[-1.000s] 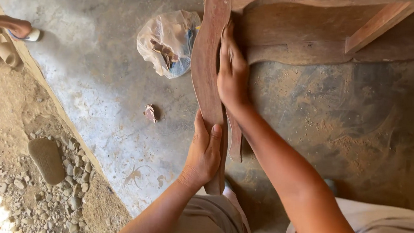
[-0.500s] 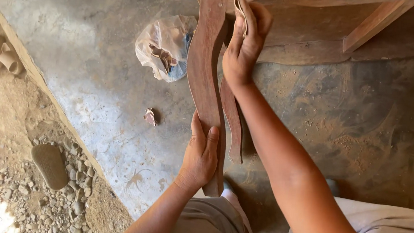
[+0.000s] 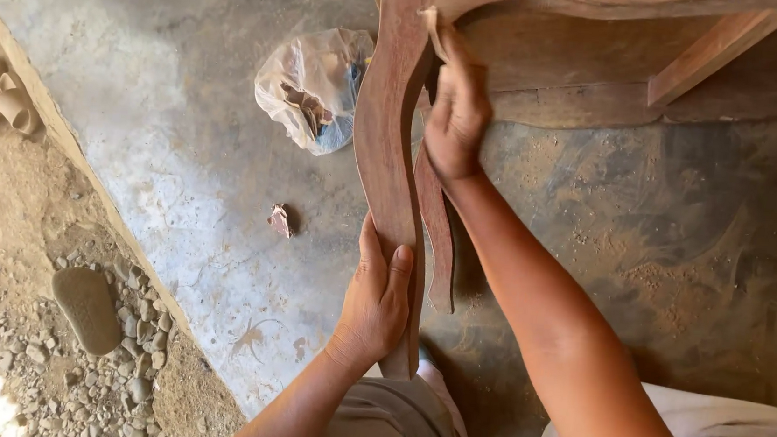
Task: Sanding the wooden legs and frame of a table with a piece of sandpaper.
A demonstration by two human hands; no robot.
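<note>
Chair leg (image 3: pixel 387 125): curved, reddish-brown wood, part of a furniture frame (image 3: pixel 610 41) lying over the floor (image 3: pixel 163 114); runs from top of view down toward my lap.

Left hand (image 3: pixel 376 302): wrapped round lower end of leg, thumb on the near face, fingers behind; firm grip.

Right hand (image 3: pixel 457 112): up near the top of leg, on its inner edge, fingers clenched on a small folded scrap of sandpaper (image 3: pixel 432 24), pressed to the wood at the joint w/ the frame.

2nd leg (image 3: pixel 435 223): thinner curved piece just behind the 1st, partly hidden by my right forearm.

Floor: concrete, dusty, sawdust patches on right side.

Plastic bag (image 3: pixel 311 85): crumpled, clear, brownish scraps inside; on floor just left of leg.

Small scrap (image 3: pixel 281 220): brown, on floor, left of leg, apart from it.

Paper rolls (image 3: pixel 1 96): tan, curled, at floor edge far left.

Sandal (image 3: pixel 85 309): flat, grey-brown, on gravel (image 3: pixel 113 372) beyond the floor edge, lower left.

Trousers (image 3: pixel 389 425): beige, my knees at bottom.
</note>
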